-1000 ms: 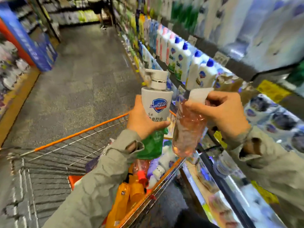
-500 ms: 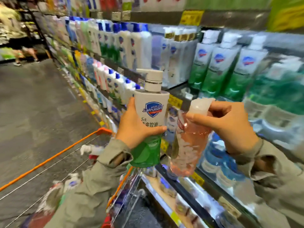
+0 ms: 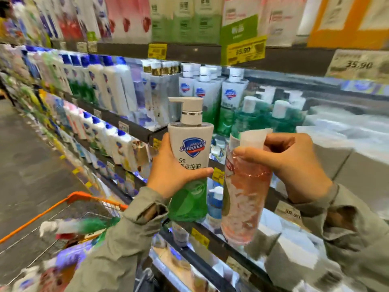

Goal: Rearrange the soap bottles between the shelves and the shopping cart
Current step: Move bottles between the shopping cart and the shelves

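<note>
cart (image 3: 80,196): blurred bottles seen inside, near left | left hand (image 3: 170,173): wrapped round green pump bottle (image 3: 192,144), held upright before shelves (image 3: 189,52) | right hand (image 3: 294,165): clasped on pink bottle (image 3: 244,199) near its top | progress: neither bottle placed yet, task judged midway

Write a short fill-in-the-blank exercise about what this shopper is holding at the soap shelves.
The left hand grips a pump bottle branded ____.
The right hand holds a clear bottle of ____ liquid.
The shopping cart has an ____ rim.
Missing words: Safeguard, pink, orange.
</note>
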Tool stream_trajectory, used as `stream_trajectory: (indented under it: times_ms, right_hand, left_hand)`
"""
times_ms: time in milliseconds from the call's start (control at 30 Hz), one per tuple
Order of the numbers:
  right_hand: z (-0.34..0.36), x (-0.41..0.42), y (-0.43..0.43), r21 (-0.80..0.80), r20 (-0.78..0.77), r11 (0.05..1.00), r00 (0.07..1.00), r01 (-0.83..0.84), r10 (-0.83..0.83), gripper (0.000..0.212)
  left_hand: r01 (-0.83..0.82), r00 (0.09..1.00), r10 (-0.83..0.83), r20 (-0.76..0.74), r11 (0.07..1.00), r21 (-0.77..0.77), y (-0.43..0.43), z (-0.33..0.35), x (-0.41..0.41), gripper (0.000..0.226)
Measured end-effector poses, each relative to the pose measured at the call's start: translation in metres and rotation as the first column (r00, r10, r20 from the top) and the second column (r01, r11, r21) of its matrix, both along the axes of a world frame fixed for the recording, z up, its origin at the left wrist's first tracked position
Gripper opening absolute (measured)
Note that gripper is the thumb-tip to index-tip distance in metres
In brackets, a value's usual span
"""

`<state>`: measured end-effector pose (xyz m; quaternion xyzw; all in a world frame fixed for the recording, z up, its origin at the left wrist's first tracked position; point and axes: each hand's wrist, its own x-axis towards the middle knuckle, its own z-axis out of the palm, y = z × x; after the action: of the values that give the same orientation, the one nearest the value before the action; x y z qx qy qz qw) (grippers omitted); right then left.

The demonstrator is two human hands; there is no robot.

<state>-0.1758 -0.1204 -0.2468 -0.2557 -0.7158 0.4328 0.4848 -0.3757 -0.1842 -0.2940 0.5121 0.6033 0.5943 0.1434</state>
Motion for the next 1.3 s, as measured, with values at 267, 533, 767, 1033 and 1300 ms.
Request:
stream_trajectory:
  times_ms: [267, 533, 767, 1033, 1300]
  right_hand:
    - [0.017, -0.014, 0.035, 0.034, 0.029, 0.996, 0.996, 0.088, -0.089, 0.066]
    - [0.027, -0.086, 0.075, 0.109, -0.006, 0.981, 0.987, 0.159, -0.159, 0.060]
    - [0.038, -0.149, 0.112, 0.192, -0.035, 0.954, 0.973, 0.232, -0.229, 0.060]
    - [0.031, -0.181, 0.140, 0.186, -0.020, 0.911, 0.928, 0.369, -0.372, 0.074]
    - [0.021, -0.189, 0.157, 0.168, -0.007, 0.855, 0.868, 0.491, -0.497, 0.078]
  left_hand:
    - [0.032, 0.999, -0.035, 0.039, 0.998, 0.062, 0.025, 0.015, -0.022, 0.082]
    - [0.118, 0.989, -0.129, 0.079, 0.984, 0.134, 0.083, 0.020, -0.099, 0.084]
    - [0.238, 0.971, -0.234, -0.045, 0.961, 0.143, 0.139, 0.035, -0.168, 0.091]
    - [0.365, 0.928, -0.356, -0.106, 0.928, 0.075, 0.188, 0.017, -0.202, 0.104]
    - [0.412, 0.909, -0.406, -0.091, 0.910, 0.056, 0.215, 0.003, -0.212, 0.094]
